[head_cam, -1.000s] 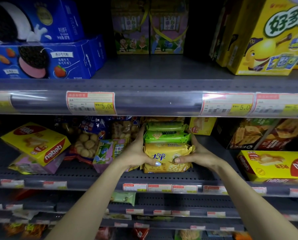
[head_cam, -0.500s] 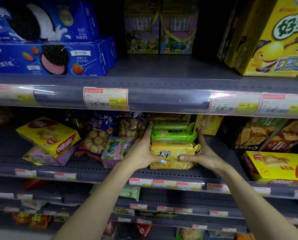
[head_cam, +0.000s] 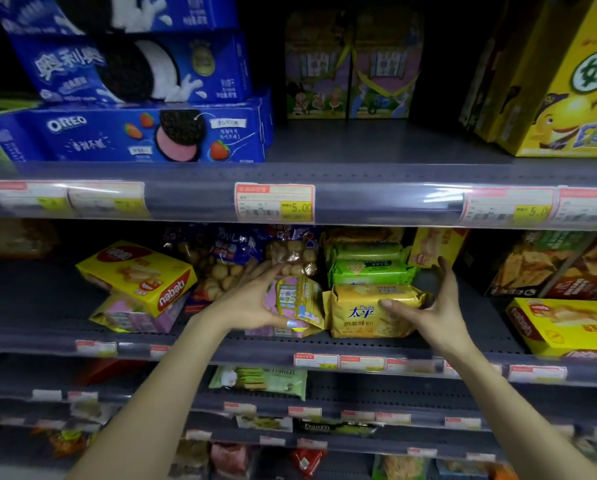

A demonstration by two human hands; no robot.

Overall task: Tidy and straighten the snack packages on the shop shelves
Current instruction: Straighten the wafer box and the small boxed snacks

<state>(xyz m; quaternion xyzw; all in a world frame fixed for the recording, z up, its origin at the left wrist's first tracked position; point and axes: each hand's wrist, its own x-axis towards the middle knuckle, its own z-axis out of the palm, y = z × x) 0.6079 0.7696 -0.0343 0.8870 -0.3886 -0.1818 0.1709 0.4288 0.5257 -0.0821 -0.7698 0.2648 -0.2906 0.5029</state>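
Observation:
A yellow cracker pack (head_cam: 366, 317) lies at the front of the middle shelf (head_cam: 221, 344), with two green cracker packs (head_cam: 370, 268) stacked behind and above it. My right hand (head_cam: 432, 313) is at the yellow pack's right end. Its thumb lies flat on the pack's front and its fingers point straight up beside the stack. Just left of the stack, my left hand (head_cam: 248, 303) grips a small pink and yellow packet (head_cam: 299, 299), thumb under its front and fingers over its back.
Left on the same shelf, a yellow Nabati box (head_cam: 134, 271) lies tilted on a pink box (head_cam: 130, 317), beside bags of round biscuits (head_cam: 221, 268). Another yellow box (head_cam: 567, 327) and brown cracker boxes (head_cam: 550, 268) sit right. Blue Oreo boxes (head_cam: 127, 136) fill the shelf above.
My left hand has let go of the yellow pack's left end and moved left onto the pink and yellow packet. My right hand has stayed at the pack's right end.

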